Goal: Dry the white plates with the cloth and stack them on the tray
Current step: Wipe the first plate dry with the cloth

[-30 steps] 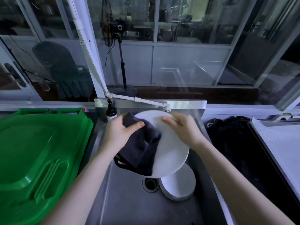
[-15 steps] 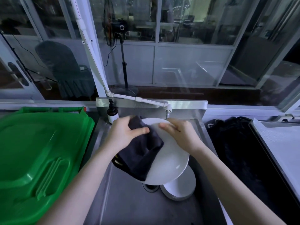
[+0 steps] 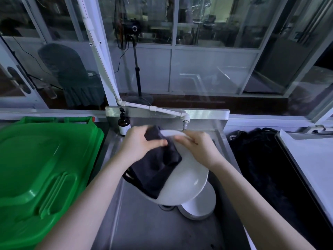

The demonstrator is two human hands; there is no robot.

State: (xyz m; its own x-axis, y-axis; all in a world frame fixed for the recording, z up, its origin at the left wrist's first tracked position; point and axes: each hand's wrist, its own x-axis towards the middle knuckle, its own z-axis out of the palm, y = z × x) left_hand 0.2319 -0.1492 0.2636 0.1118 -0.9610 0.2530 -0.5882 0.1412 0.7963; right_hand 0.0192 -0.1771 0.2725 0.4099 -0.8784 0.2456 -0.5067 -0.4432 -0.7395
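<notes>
Head view: the steel sink (image 3: pixel 144 226) holds a low stack of white plates (image 3: pixel 201 207) just beside its drain, toward the right wall. Above that stack, one white plate (image 3: pixel 187 183) is held tilted, its face toward the person. The left hand (image 3: pixel 140 146) grips a dark cloth (image 3: pixel 156 168) bunched against the plate's left half, thumb laid over it. The right hand (image 3: pixel 200 149) clasps the plate's far rim, fingers curled over the edge. A brown bottle (image 3: pixel 124 124) stands at the sink's back-left corner. Right of the sink lies the white-lined tray (image 3: pixel 313 159).
</notes>
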